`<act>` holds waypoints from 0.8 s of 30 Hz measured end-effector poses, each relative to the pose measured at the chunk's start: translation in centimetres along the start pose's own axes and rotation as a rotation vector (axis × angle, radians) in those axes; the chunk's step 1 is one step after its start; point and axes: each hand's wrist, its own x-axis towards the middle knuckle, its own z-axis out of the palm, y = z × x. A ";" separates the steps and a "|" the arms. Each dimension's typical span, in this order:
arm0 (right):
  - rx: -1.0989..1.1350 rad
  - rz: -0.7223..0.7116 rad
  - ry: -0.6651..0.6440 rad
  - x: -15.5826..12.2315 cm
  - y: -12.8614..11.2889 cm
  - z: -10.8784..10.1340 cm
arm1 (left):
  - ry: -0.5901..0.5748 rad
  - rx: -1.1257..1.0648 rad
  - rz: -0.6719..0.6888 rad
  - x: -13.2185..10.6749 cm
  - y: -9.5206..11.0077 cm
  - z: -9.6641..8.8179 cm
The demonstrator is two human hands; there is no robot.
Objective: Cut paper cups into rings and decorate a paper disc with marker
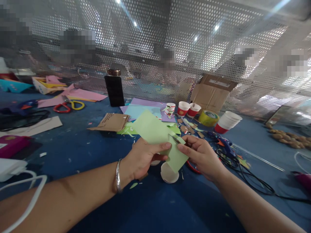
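My left hand [142, 158] pinches a light green sheet of paper [152, 127], its thumb lying on top. In my right hand [202, 157] is a pair of scissors [175, 139]; a blade shows on the paper and part of a red handle pokes out below the fingers. The sheet is tilted, and the blades sit across its right part. Under the paper stands a small white paper cup piece [169, 174], with another pale round piece [155, 161] partly hidden behind my left fingers.
Behind the paper are coloured sheets [136, 110], folded cardboard [113, 122] and small red-white cups [182, 108]. Yellow tape [209, 118], stacked cups [228, 121] and a glue gun [225, 145] with black cable lie right. A dark bottle [114, 89] and red-yellow scissors [62, 107] stand left.
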 end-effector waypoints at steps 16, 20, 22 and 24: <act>0.005 -0.009 -0.001 0.0 0.2 0.0 | -0.103 -0.046 -0.059 0.0 0.2 0.0; 0.006 -0.006 0.004 0.0 0.2 0.0 | -0.104 -0.059 -0.073 0.0 0.0 0.0; 0.000 -0.009 0.006 0.0 0.2 0.0 | -0.106 -0.067 -0.076 0.0 0.0 0.0; -0.012 -0.013 0.006 0.0 0.2 0.0 | -0.110 -0.067 -0.074 0.0 0.0 0.0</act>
